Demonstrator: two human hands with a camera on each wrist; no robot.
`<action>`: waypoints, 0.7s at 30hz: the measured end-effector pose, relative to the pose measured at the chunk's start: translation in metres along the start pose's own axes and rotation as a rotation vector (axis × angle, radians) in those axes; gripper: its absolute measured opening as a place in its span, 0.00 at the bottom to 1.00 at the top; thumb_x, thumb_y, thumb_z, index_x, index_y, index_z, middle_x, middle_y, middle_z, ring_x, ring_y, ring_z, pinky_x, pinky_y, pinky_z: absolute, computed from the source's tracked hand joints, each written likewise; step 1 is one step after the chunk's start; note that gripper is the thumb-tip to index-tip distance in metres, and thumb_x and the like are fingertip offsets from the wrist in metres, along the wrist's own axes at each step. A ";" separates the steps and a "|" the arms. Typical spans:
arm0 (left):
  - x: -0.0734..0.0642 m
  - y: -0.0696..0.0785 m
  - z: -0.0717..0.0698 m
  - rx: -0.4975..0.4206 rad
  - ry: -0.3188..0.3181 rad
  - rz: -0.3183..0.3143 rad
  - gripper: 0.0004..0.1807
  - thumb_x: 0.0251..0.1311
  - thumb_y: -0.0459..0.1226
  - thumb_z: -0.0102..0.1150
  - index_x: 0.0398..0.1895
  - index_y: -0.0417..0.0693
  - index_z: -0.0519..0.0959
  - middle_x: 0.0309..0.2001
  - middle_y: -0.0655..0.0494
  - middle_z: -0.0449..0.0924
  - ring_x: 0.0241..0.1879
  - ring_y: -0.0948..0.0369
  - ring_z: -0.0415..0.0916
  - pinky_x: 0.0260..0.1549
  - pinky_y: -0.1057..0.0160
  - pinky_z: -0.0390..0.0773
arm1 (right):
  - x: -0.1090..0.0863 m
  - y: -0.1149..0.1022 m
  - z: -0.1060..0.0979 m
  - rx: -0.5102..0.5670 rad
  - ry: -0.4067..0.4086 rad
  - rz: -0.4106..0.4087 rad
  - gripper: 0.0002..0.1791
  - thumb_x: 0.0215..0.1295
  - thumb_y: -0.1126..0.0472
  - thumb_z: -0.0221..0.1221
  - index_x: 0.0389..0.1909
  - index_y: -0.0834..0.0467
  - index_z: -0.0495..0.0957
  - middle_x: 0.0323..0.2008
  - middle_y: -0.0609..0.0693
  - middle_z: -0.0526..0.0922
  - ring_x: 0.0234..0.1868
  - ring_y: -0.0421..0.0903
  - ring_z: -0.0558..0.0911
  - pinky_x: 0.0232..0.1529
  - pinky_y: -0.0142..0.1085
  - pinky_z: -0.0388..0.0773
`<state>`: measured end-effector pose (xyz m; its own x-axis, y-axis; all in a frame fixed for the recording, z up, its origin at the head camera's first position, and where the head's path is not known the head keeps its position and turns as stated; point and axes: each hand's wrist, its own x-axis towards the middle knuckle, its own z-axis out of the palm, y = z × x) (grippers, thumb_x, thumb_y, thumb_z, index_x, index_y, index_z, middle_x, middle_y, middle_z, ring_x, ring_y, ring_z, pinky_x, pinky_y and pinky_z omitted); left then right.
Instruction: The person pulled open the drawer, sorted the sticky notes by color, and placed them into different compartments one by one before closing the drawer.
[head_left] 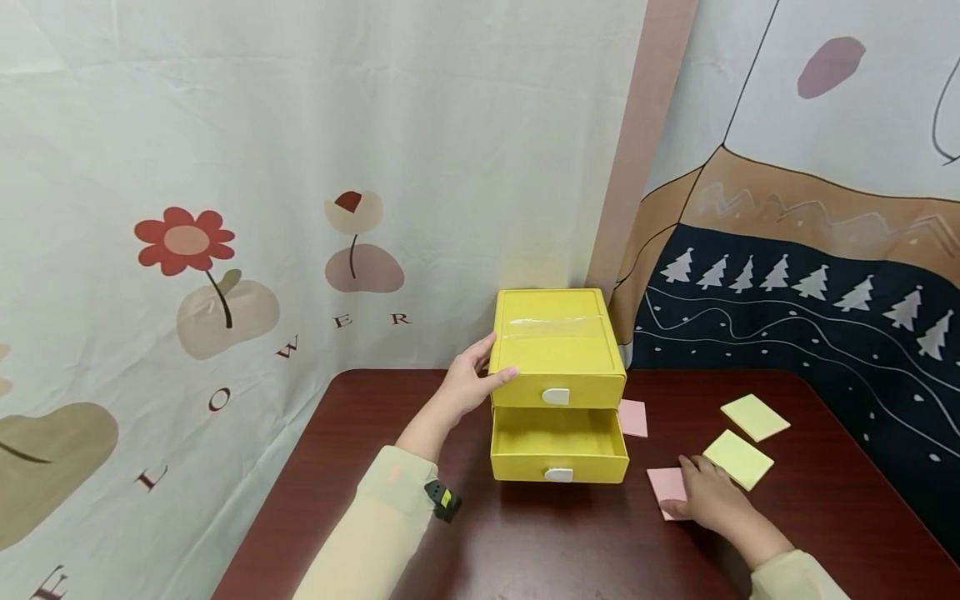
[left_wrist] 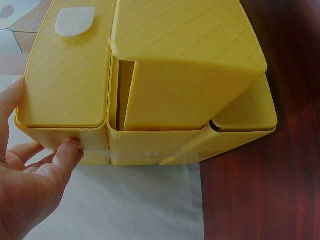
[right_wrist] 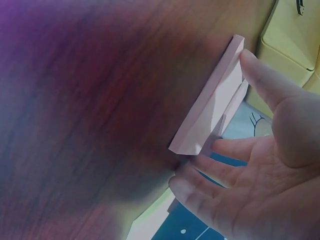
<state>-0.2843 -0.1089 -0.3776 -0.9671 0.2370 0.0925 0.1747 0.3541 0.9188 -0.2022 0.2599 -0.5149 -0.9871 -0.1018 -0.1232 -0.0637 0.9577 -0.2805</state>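
Observation:
A yellow drawer box (head_left: 558, 342) stands on the table, a lower drawer (head_left: 558, 467) pulled out beneath the closed top one. In the left wrist view, another closed drawer (left_wrist: 250, 107) shows below it. My left hand (head_left: 467, 382) rests on the box's upper left side, thumb near the front corner and fingers along the side. My right hand (head_left: 712, 498) is at a pink sticky note pad (head_left: 663, 487), its thumb touching one edge. In the right wrist view, the other fingers (right_wrist: 220, 170) spread by the pad's far end; their exact contact is unclear.
Two pale yellow sticky note pads (head_left: 753, 417) lie beyond the right hand, the nearer one close to its fingers. Another pink pad (head_left: 633, 419) sits against the box's right side. Printed curtains (head_left: 450, 167) hang behind the dark wood table (head_left: 360, 467).

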 end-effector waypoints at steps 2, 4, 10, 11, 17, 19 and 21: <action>0.000 0.000 0.000 0.002 -0.002 0.003 0.46 0.55 0.47 0.66 0.74 0.54 0.53 0.73 0.55 0.55 0.69 0.56 0.58 0.64 0.54 0.64 | 0.001 -0.001 -0.001 -0.006 -0.009 0.002 0.53 0.46 0.39 0.69 0.60 0.77 0.64 0.56 0.78 0.66 0.56 0.76 0.65 0.51 0.63 0.69; 0.001 -0.001 0.000 0.004 -0.004 0.004 0.46 0.55 0.47 0.66 0.74 0.55 0.53 0.73 0.55 0.54 0.70 0.55 0.58 0.65 0.53 0.64 | 0.002 -0.001 -0.002 -0.009 -0.016 0.007 0.54 0.45 0.39 0.69 0.59 0.77 0.64 0.55 0.78 0.66 0.55 0.75 0.66 0.51 0.63 0.69; 0.002 0.000 -0.002 0.004 -0.029 -0.010 0.46 0.56 0.47 0.65 0.74 0.54 0.51 0.73 0.53 0.52 0.71 0.53 0.56 0.66 0.52 0.61 | 0.003 -0.001 -0.003 -0.026 -0.018 0.005 0.53 0.42 0.40 0.71 0.57 0.77 0.67 0.53 0.77 0.68 0.53 0.73 0.69 0.49 0.61 0.71; 0.001 0.002 -0.002 0.006 -0.035 -0.016 0.46 0.56 0.46 0.65 0.74 0.52 0.51 0.74 0.52 0.52 0.71 0.53 0.55 0.66 0.52 0.61 | 0.003 -0.001 -0.003 -0.027 -0.018 0.003 0.52 0.41 0.40 0.72 0.57 0.77 0.67 0.53 0.76 0.68 0.52 0.73 0.69 0.49 0.61 0.71; -0.015 0.029 -0.006 0.026 -0.049 -0.014 0.44 0.60 0.42 0.62 0.74 0.43 0.50 0.73 0.47 0.51 0.70 0.50 0.55 0.65 0.51 0.62 | 0.004 -0.002 -0.005 -0.028 0.013 -0.022 0.50 0.39 0.41 0.73 0.53 0.77 0.71 0.45 0.71 0.71 0.43 0.65 0.74 0.44 0.56 0.75; -0.018 0.034 -0.006 0.028 -0.047 -0.007 0.43 0.60 0.41 0.62 0.74 0.42 0.50 0.73 0.46 0.51 0.70 0.49 0.55 0.65 0.51 0.62 | 0.003 -0.002 -0.005 -0.022 0.023 -0.016 0.49 0.37 0.41 0.73 0.51 0.77 0.72 0.42 0.68 0.71 0.40 0.62 0.74 0.41 0.55 0.76; -0.020 0.036 -0.006 0.030 -0.047 -0.007 0.43 0.60 0.41 0.62 0.74 0.43 0.50 0.73 0.46 0.51 0.70 0.49 0.55 0.66 0.51 0.61 | 0.002 -0.002 -0.006 -0.012 0.033 -0.004 0.49 0.35 0.41 0.74 0.50 0.76 0.73 0.41 0.67 0.69 0.37 0.60 0.73 0.36 0.53 0.76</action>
<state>-0.2599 -0.1062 -0.3443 -0.9588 0.2760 0.0674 0.1739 0.3824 0.9075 -0.2054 0.2595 -0.5090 -0.9912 -0.0969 -0.0902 -0.0693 0.9604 -0.2699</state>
